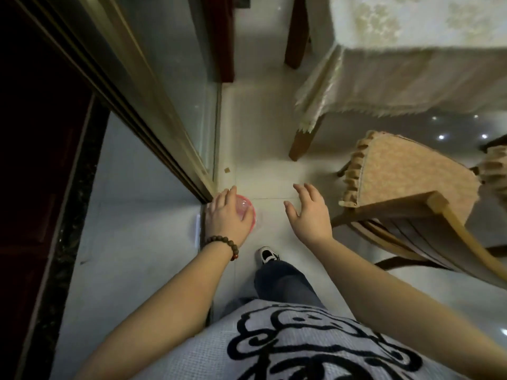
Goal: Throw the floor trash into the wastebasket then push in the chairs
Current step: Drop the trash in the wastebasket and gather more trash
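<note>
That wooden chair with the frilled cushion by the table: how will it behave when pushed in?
The chair looks rigid, with a wooden frame, so it should probably move as one piece. The floor is glossy tile, so its legs likely slide easily. The frilled cushion looks soft and may shift.

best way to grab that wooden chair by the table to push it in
Take the chair by the curved top rail of its backrest, coming from behind, the person's side. The rail is the nearest part to the open right hand, and the seat faces the table, so a push there should drive it straight in.
</note>
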{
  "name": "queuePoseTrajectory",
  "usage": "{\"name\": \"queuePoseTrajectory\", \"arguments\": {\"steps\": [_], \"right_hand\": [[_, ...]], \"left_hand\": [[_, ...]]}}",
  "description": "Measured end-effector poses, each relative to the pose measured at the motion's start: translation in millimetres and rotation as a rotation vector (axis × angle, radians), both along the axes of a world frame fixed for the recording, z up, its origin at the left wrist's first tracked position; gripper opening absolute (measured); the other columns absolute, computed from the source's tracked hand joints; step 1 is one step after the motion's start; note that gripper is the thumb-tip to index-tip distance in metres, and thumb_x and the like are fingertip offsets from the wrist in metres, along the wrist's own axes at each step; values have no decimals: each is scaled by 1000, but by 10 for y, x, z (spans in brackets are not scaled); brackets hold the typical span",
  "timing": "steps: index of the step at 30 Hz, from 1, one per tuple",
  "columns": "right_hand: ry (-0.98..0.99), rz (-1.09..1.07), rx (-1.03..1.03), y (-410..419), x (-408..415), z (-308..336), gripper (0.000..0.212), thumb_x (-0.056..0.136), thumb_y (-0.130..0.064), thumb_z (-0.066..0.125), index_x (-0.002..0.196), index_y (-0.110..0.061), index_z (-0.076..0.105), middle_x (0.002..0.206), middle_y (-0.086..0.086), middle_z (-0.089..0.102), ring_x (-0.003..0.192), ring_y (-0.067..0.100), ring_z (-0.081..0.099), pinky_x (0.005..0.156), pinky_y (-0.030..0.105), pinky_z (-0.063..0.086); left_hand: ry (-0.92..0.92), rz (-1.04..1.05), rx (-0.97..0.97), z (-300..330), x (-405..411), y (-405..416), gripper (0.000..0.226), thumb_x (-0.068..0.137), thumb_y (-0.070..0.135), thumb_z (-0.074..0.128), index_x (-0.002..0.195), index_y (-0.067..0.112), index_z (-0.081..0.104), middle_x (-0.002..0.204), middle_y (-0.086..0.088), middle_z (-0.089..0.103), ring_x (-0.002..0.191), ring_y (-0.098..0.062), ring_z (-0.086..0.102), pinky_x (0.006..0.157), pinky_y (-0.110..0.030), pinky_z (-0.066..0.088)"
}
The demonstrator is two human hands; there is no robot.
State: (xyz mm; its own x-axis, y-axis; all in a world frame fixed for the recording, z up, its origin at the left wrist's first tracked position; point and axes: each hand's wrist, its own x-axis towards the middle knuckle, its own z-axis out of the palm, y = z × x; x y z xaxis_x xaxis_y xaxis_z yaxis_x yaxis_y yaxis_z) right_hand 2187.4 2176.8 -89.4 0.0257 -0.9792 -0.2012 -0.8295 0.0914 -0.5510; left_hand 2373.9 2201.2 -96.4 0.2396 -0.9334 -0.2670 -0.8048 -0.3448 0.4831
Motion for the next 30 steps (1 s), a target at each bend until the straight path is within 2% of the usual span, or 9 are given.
{"name": "queuePoseTrajectory", "arguments": {"steps": [2, 8, 12, 17, 22, 30], "right_hand": [[-9, -96, -26, 218, -158, 14, 50, 93, -36, 52, 138, -16, 42, 148, 10, 35, 137, 26, 30, 111, 38, 25], [-32, -412, -34, 1036, -710, -19, 51, 92, -36, 53, 138, -17, 42, 148, 9, 36, 137, 26, 30, 112, 39, 25], [-8, -643, -15, 1672, -1111, -49, 50, 92, -36, 52, 138, -18, 42, 147, 9, 37, 136, 25, 32, 112, 41, 29], [17, -972, -3, 2539, -1681, 68, 50, 93, -35, 50, 139, -19, 40, 150, 7, 32, 138, 24, 28, 114, 39, 24], [30, -1259, -35, 3320, -2204, 173, 48, 92, -29, 53, 136, -13, 45, 147, 14, 36, 136, 28, 31, 112, 40, 26], [21, -1569, -86, 4353, -3098, 180, 45, 92, -28, 51, 135, -15, 45, 147, 10, 34, 133, 26, 33, 109, 42, 30]], "left_hand": [[-5, -91, -7, 45, -162, 58, 65, 91, 48, 47, 147, 20, 29, 153, -4, 32, 143, -23, 20, 115, -46, 20], [-19, -377, 15, 89, -833, 319, 65, 93, 46, 45, 149, 21, 23, 157, -1, 24, 145, -19, 12, 118, -40, 10], [12, -595, 30, 57, -1384, 588, 66, 93, 48, 44, 149, 21, 23, 157, -1, 24, 145, -20, 12, 118, -43, 13], [26, -896, 30, 128, -2170, 977, 65, 94, 47, 45, 149, 22, 23, 156, -2, 25, 145, -21, 14, 117, -42, 15], [41, -1176, 14, 248, -3009, 1378, 66, 94, 47, 45, 149, 20, 22, 157, -3, 24, 145, -21, 13, 117, -44, 16], [-8, -1420, -73, 263, -4445, 2114, 67, 93, 49, 45, 148, 17, 26, 154, -4, 29, 144, -23, 19, 117, -42, 19]]}}
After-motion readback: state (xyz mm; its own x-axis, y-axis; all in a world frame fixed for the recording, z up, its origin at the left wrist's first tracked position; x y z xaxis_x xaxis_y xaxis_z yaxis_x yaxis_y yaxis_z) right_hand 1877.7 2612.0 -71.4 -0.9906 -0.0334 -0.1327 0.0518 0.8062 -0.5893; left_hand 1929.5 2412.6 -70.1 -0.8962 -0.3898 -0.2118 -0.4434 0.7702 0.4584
